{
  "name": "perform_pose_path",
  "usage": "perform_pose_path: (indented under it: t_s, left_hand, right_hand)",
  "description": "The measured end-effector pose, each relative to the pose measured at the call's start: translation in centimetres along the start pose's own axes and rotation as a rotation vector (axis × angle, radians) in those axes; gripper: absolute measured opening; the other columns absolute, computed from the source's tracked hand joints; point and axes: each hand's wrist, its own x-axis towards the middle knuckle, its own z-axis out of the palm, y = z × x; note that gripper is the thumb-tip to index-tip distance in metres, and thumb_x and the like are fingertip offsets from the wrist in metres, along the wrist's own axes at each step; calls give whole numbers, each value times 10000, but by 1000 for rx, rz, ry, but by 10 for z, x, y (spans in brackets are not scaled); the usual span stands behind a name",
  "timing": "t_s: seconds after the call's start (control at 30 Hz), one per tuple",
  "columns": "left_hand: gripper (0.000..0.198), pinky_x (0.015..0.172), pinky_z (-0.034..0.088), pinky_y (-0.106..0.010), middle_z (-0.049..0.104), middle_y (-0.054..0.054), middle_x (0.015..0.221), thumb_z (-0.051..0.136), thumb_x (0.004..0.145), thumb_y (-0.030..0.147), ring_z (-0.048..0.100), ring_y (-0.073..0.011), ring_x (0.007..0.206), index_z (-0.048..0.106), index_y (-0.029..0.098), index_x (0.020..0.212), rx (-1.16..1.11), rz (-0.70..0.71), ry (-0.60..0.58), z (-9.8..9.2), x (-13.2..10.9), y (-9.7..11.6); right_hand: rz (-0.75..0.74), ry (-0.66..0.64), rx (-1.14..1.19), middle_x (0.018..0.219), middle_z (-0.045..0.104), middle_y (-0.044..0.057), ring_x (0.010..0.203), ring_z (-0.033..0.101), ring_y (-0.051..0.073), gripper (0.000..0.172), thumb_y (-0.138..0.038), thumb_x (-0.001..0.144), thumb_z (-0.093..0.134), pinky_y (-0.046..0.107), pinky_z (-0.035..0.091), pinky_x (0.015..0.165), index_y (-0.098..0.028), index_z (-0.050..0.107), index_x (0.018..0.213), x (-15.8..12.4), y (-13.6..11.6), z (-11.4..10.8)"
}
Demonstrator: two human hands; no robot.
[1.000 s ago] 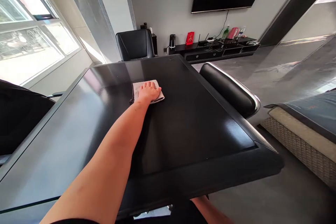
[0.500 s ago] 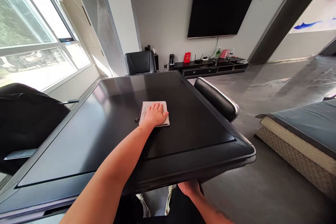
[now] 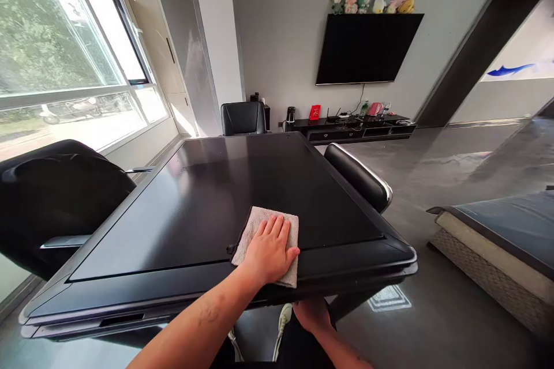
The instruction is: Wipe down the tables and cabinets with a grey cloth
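Note:
My left hand (image 3: 269, 249) lies flat, palm down, on a folded grey cloth (image 3: 259, 225), fingers stretched out and close together. The cloth rests on the black table (image 3: 194, 202), close to its near edge and a little right of centre. My right hand (image 3: 312, 316) is low, below the table's near edge by my dark-clothed leg. Its fingers are hidden by the table.
Black chairs stand at the table's left (image 3: 56, 196), right (image 3: 359, 176) and far end (image 3: 243, 117). A dark television (image 3: 366, 49) hangs on the far wall over a low black cabinet (image 3: 350, 130) with small items. A wicker bed (image 3: 497, 242) stands on the right. Large windows fill the left.
My left hand has drawn the cloth from the middle of the table back to its near edge. My right hand has come into view below the table.

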Motion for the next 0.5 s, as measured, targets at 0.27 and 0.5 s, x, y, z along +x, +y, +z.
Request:
perform_pose_path:
  t_s: [0.27, 0.5]
  left_hand:
    - [772, 1372, 320, -582, 383, -191, 1802, 379, 1116, 624, 333, -385, 1681, 426, 110, 1690, 26, -58, 24, 1, 81, -14]
    - [683, 1327, 358, -571, 477, -203, 1731, 370, 1112, 583, 427, -382, 1603, 526, 126, 1594, 52, -154, 65, 9, 194, -52]
  right_hand:
    - [32, -80, -65, 1534, 717, 136, 1515, 594, 409, 560, -290, 976, 511, 519, 358, 1339, -203, 778, 1460, -4, -6, -3]
    - [54, -188, 41, 1643, 627, 116, 1579, 528, 378, 577, -285, 1037, 483, 467, 366, 1330, -225, 687, 1573, -6, 0, -3]
